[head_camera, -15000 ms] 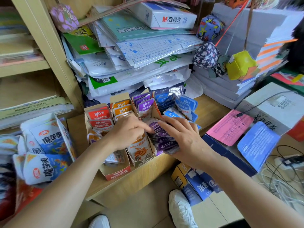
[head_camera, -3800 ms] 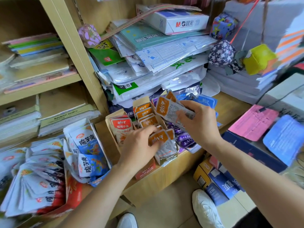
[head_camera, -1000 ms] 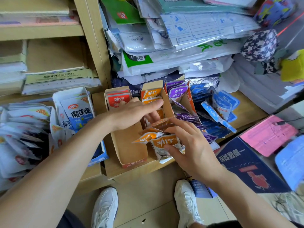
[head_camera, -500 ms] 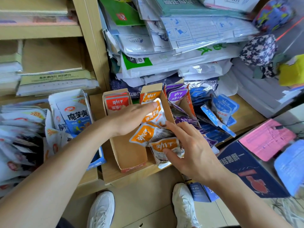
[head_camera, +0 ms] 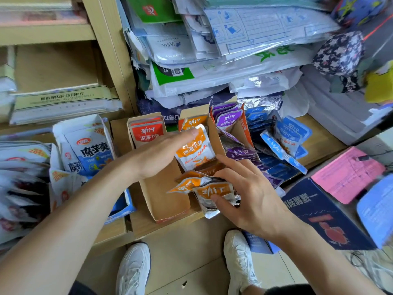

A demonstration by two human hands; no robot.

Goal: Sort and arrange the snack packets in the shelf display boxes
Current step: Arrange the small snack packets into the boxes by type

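Observation:
Three cardboard display boxes stand side by side on the wooden shelf. The left box (head_camera: 168, 194) has red packets (head_camera: 146, 133) at its back. In the middle box, my left hand (head_camera: 159, 154) reaches across with straight fingers and presses an upright orange packet (head_camera: 195, 150) back. My right hand (head_camera: 246, 196) grips the tumbled orange packets (head_camera: 214, 193) at that box's front, thumb on the top one. The right box holds purple packets (head_camera: 228, 120). Blue packets (head_camera: 285, 135) lie loose beside it.
White konjac snack packets (head_camera: 89, 145) fill an open box at the left. Bagged paper stacks (head_camera: 212, 60) tower behind the boxes. A dark blue box (head_camera: 319, 213) and pink sheet (head_camera: 348, 173) lie at the right. My white shoes (head_camera: 134, 269) are on the floor.
My left hand has lifted an orange packet upright and pushed it toward the back of the middle box. My right hand stayed on the front orange packets.

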